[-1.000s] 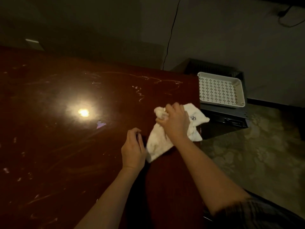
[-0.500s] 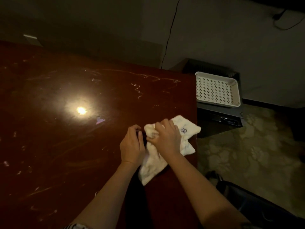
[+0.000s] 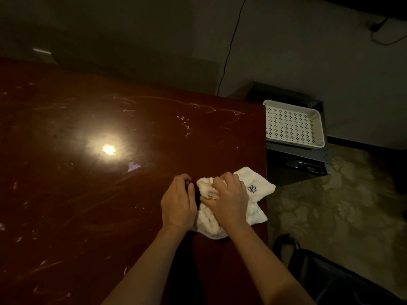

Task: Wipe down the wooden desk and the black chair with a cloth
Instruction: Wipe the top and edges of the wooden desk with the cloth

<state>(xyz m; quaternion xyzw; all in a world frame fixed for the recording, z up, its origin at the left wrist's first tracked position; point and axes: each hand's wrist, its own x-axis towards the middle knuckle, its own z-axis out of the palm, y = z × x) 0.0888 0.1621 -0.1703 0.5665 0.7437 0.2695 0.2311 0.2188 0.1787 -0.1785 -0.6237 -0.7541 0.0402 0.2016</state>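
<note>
The white cloth (image 3: 229, 208) lies bunched on the wooden surface (image 3: 110, 194), near its right edge, w/ one embroidered corner reaching almost to that edge. Right hand (image 3: 229, 200) has its grip clamped on the cloth's bunched upper part, fingers curled into the wad. Left hand (image 3: 178, 202) sits just left of the cloth, touching its side; fingers curl down at the tips, but whether they pinch fabric or a dark bit beside it can't be told.

Step in hand, prob.: regathering the cloth into a pad before a wipe stroke. To do it well: fold loose tails under so a flat face meets the wood, keep palm pressure even, overlap passes, and work toward the scuffed, streaked area up and left of the cloth.

Room: left of the cloth the surface runs wide w/ a bright lamp reflection on it, so long strokes fit there. Right of the cloth the edge is close; beyond it stand a dark cabinet (image 3: 295, 159) carrying a white perforated tray (image 3: 294, 106), well apart from the cloth. The black chair (image 3: 330, 276) shows below-right of the cloth, likely untouched yet.
</note>
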